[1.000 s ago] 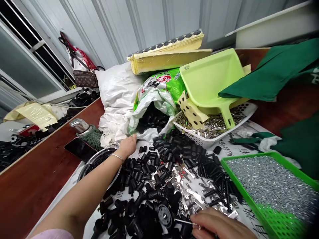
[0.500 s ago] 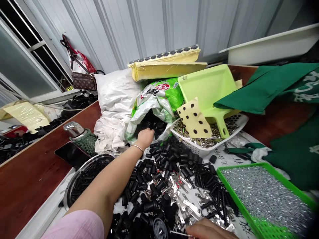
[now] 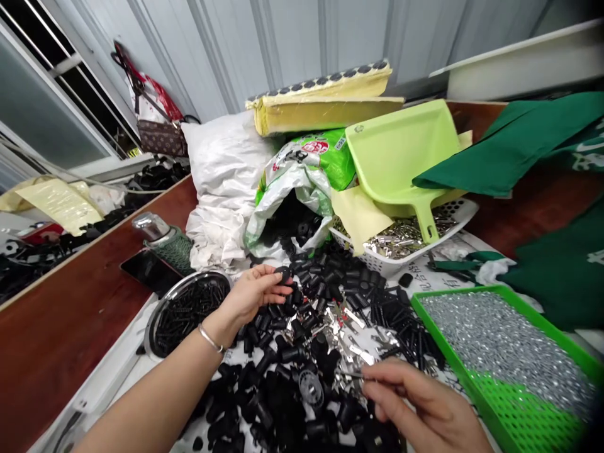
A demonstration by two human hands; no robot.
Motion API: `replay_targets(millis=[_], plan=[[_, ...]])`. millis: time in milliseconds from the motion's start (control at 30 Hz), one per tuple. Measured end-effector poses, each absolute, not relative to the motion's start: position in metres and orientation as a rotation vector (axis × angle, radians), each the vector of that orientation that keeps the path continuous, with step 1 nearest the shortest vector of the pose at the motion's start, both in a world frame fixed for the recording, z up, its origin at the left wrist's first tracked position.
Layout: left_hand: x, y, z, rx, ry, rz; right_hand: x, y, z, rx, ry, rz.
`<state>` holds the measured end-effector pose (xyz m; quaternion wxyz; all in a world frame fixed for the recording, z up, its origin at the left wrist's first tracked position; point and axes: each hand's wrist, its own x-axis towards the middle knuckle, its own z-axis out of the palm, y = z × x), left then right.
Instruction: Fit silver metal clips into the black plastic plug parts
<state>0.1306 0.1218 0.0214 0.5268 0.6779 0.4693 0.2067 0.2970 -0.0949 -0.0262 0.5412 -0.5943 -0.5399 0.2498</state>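
Two hands: left [image 3: 252, 297] cups black piece [image 3: 284, 273], right [image 3: 419, 402] pinches metal pin [image 3: 353, 375]

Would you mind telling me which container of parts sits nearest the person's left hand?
The round steel pan of black cylinders, beside the left hand; the white plastic basket and green tray, holding metal pieces, lie farther off.

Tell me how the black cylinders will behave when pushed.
The black cylinders look like moulded plastic, so they are probably light and stiff. Their round sides suggest they would roll, and, lying loose, they would likely scatter.
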Motion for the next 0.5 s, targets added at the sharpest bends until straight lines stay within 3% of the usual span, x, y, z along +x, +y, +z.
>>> replay_targets(millis=[233,500], plan=[[0.113,0.031,0.012,1.007,0.856,0.426,0.282,-0.092,-0.01,-1.395,-1.328,0.396],[0.109,-0.002,0.011,1.162,0.864,0.498,0.263,-0.094,0.003,-1.38,-1.746,0.002]])
